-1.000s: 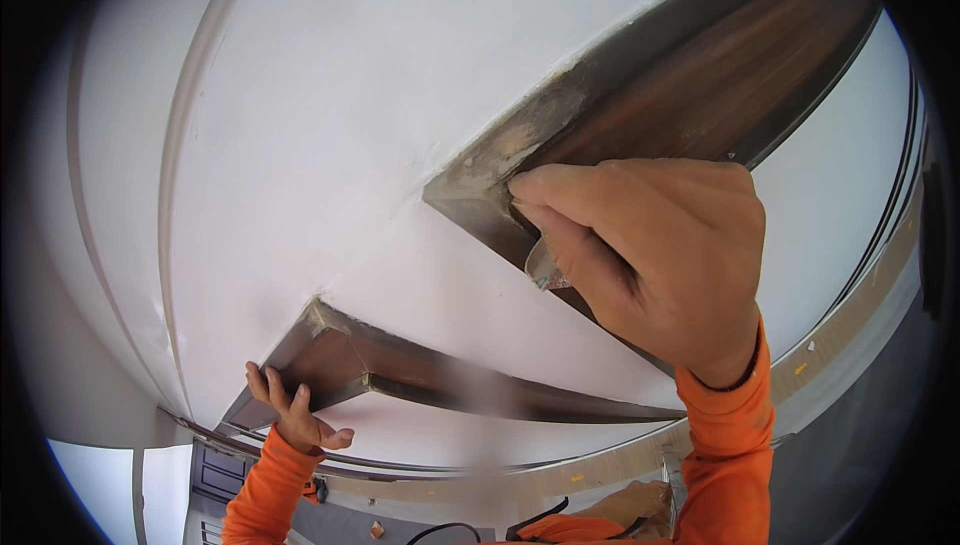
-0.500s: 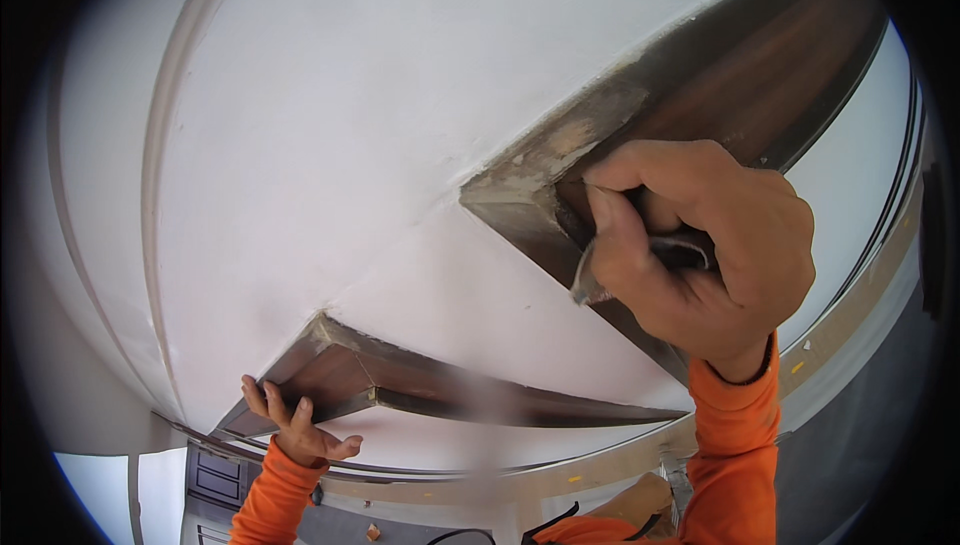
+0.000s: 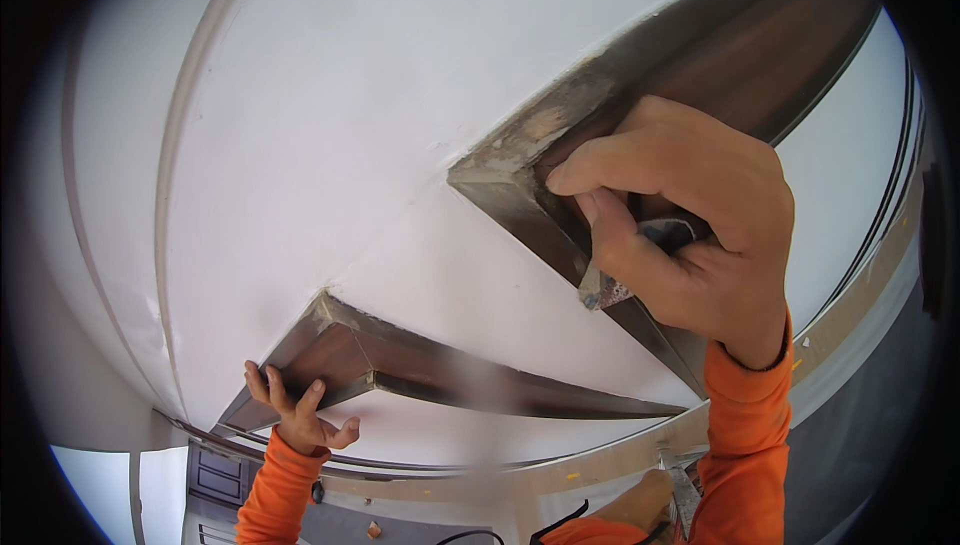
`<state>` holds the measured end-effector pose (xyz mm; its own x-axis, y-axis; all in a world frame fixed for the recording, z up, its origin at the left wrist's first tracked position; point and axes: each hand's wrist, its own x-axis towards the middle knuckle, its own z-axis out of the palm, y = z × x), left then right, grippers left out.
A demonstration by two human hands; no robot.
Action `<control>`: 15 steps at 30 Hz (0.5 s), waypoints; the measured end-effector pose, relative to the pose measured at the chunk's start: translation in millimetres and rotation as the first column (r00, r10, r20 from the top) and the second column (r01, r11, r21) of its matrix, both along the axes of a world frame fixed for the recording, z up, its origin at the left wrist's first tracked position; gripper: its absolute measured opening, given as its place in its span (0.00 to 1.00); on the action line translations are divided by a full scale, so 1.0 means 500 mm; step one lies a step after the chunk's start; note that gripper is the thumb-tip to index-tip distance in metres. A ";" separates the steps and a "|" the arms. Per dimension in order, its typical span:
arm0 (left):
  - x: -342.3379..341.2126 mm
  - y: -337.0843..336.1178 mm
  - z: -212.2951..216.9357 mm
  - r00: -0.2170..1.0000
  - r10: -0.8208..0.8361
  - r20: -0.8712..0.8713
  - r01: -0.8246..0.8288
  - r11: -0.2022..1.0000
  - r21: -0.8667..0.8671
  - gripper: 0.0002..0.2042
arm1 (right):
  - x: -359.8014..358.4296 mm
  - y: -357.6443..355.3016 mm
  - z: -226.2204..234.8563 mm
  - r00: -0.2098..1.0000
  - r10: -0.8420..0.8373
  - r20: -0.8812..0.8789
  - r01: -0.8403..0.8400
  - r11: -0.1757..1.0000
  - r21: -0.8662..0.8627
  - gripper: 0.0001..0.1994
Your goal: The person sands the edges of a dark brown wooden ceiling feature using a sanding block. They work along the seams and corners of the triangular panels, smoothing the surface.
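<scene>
My right hand [image 3: 690,215] is closed, thumb and index finger pinched together at the inner corner of a dark brown wooden frame [image 3: 720,55] set in a white surface. A bent, greyish piece of sandpaper [image 3: 603,290] with a speckled printed back pokes out below the thumb and curls inside the palm. Pale, rough patches [image 3: 545,125] mark the frame's edge beside the fingertips. Farther left, my left hand [image 3: 298,417] has its fingers spread, resting against the end of a second brown frame [image 3: 430,360]. Nothing shows in that hand.
Between the frames runs a smooth white surface [image 3: 390,145] with a faint crack. A raised strip [image 3: 180,145] curves down the left side. Below are a dark panelled door [image 3: 218,475], a beige band [image 3: 585,467] and a grey floor [image 3: 400,525].
My right fingertips have slid left, closer to the frame's corner, and more of the sandpaper's printed back shows. My left hand stays on its frame. The view has shifted slightly.
</scene>
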<state>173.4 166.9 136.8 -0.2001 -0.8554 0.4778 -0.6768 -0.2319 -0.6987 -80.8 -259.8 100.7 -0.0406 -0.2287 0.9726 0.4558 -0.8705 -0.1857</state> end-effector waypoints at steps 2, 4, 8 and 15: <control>-0.002 -0.004 0.002 1.000 -0.006 0.001 0.006 1.000 -0.001 0.36 | 0.001 -0.003 0.001 0.999 0.046 0.012 -0.046 0.999 0.007 0.09; -0.002 -0.007 0.000 1.000 -0.010 -0.001 0.010 1.000 -0.001 0.36 | -0.003 0.001 0.001 0.994 0.107 -0.005 -0.106 0.993 0.048 0.09; 0.001 -0.010 -0.001 1.000 -0.021 0.003 0.021 1.000 0.002 0.35 | -0.007 0.019 -0.001 0.987 0.162 0.022 -0.164 0.974 0.154 0.09; 0.002 -0.014 -0.005 0.999 -0.041 -0.026 0.041 0.999 0.014 0.33 | 0.026 0.108 -0.003 0.975 0.147 0.167 -0.210 0.857 0.470 0.07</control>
<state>174.5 159.8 134.0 -0.2232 -0.8536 0.4707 -0.7030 -0.1935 -0.6843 -67.7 -206.0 99.5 -0.0636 -0.6820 0.7286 0.6407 -0.5877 -0.4942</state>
